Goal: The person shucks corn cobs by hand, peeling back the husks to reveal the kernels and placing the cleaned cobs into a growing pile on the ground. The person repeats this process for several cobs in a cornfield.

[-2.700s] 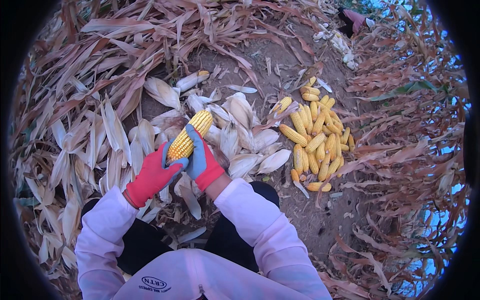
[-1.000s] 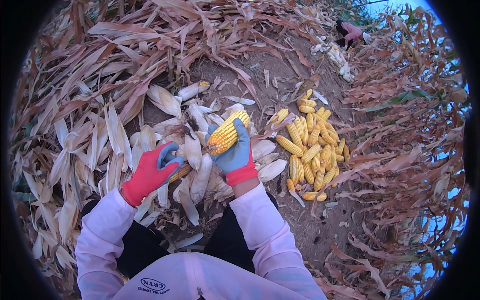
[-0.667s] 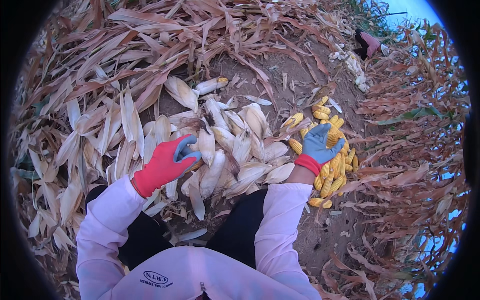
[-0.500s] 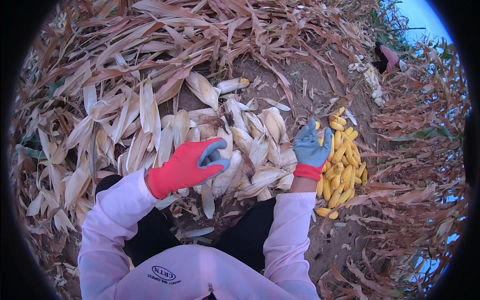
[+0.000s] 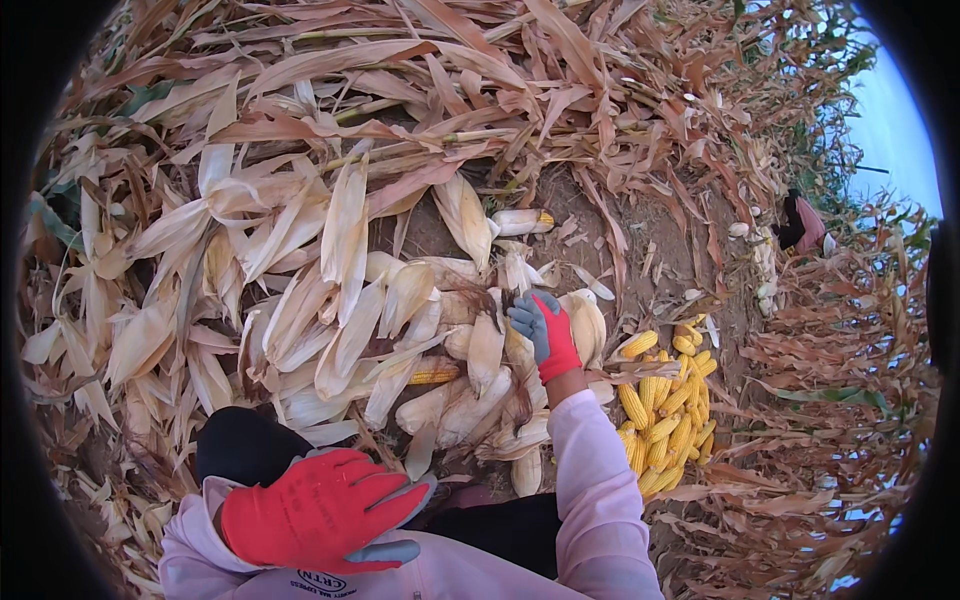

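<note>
Right hand (image 5: 543, 332) outstretched onto husked cobs (image 5: 470, 370); left hand (image 5: 315, 510) near chest.

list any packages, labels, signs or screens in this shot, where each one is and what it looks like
No packages, signs or screens in view.
Printed mark on the left glove: small dark lettering on the red back of the hand, near the lower edge of the picture.
Printed logo on the pink garment: small dark oval shape just under that glove, at the bottom edge.
The right glove, among the pale corn husks, shows no marking.
</note>
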